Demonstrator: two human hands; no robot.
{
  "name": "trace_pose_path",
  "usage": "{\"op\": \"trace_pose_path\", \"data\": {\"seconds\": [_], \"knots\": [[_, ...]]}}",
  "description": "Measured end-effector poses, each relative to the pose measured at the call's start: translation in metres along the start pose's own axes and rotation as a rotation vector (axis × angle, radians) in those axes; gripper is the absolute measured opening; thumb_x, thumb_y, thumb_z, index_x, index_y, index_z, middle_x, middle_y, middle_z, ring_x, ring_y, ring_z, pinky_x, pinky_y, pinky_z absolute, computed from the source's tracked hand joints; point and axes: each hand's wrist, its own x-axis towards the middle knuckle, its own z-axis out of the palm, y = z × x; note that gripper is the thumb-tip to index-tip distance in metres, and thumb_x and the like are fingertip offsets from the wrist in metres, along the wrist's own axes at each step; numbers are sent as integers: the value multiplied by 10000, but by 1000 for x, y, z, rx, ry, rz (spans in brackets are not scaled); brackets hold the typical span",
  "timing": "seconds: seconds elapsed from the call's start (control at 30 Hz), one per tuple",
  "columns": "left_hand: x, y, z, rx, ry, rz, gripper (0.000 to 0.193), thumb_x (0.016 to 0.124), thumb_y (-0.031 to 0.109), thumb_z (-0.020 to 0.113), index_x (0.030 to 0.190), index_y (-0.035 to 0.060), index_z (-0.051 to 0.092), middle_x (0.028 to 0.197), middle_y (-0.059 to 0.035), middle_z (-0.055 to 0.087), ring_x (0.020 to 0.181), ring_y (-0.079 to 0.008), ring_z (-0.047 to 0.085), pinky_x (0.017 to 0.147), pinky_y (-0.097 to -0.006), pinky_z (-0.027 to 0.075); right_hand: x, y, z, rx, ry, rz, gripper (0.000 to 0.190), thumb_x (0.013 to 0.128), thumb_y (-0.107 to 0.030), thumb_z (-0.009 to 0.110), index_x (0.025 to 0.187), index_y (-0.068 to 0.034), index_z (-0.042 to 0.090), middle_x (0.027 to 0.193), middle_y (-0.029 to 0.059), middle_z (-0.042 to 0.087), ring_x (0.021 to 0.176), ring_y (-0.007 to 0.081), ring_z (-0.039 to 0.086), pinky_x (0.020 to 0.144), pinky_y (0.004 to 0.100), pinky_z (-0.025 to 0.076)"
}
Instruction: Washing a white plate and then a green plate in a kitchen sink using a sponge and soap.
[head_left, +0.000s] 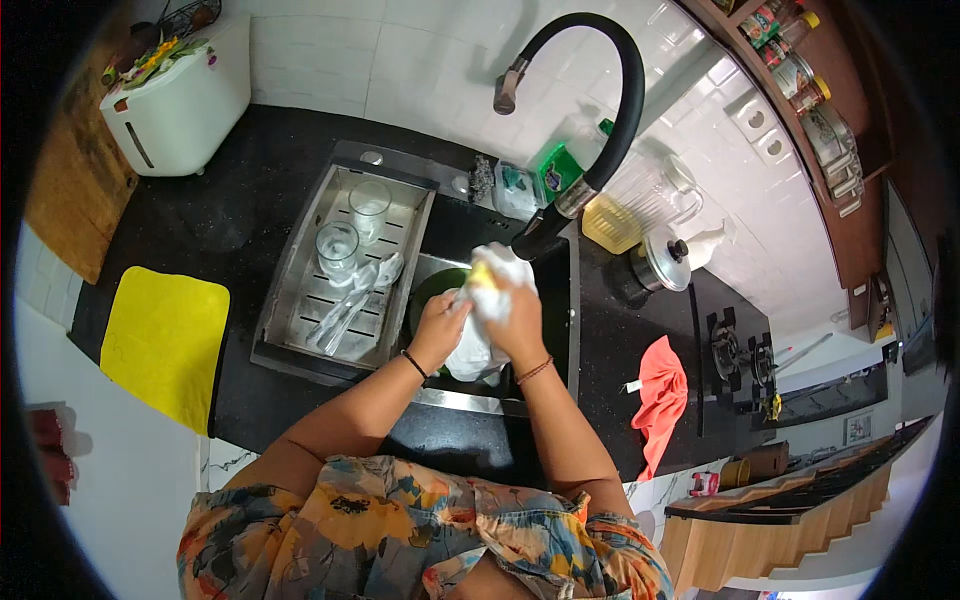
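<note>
Over the black sink, my right hand is closed on a yellow sponge covered in white suds. My left hand grips the edge of a white sudsy item; the foam and fingers hide its exact shape. Beneath the hands lies a green round vessel, partly hidden. To the left, a metal drainer tray holds two clear glasses and several soapy spoons or similar cutlery.
A black flexible faucet arches above the sink. Behind stand a steel wool scrubber, a green dish-soap bottle and a ribbed pitcher. A lidded pot and red cloth are right; a yellow mat is left.
</note>
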Motion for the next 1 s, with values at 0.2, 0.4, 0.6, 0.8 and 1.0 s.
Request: {"op": "trace_pose_path", "data": {"seconds": [0.2,0.4,0.6,0.8,1.0], "knots": [[5,-27,-16,271,-28,292,224,873,193,510,823,-16,573,608,-6,480,566,-100,414,514,-299,353,2,45,3,518,-54,548,400,850,-298,517,1100,13,524,898,92,609,794,175,564,745,274,433],[0,12,-5,-188,139,-166,227,876,257,535,783,53,570,678,49,470,580,-65,388,511,-278,328,-44,94,36,1106,145,1104,400,906,-328,396,1188,-51,456,985,56,554,873,155,555,770,274,446],[1,26,6,-230,239,-107,228,866,272,546,759,72,563,655,67,423,615,-23,335,557,-203,272,-53,94,40,1077,222,1126,386,898,-287,413,1200,-47,431,1021,70,549,872,157,561,754,279,455],[2,12,-1,-181,156,-153,204,867,257,535,767,82,563,665,58,449,596,-32,355,536,-217,295,-12,33,15,199,44,305,329,754,-218,587,1042,-58,582,878,204,588,830,366,566,759,364,456],[2,-8,-17,-263,181,-229,365,901,309,442,1053,-8,539,996,-92,580,914,-160,557,764,-293,459,-42,-13,10,25,-150,-37,497,718,-249,626,1198,-179,520,1129,193,538,1140,387,429,1029,483,249]]}}
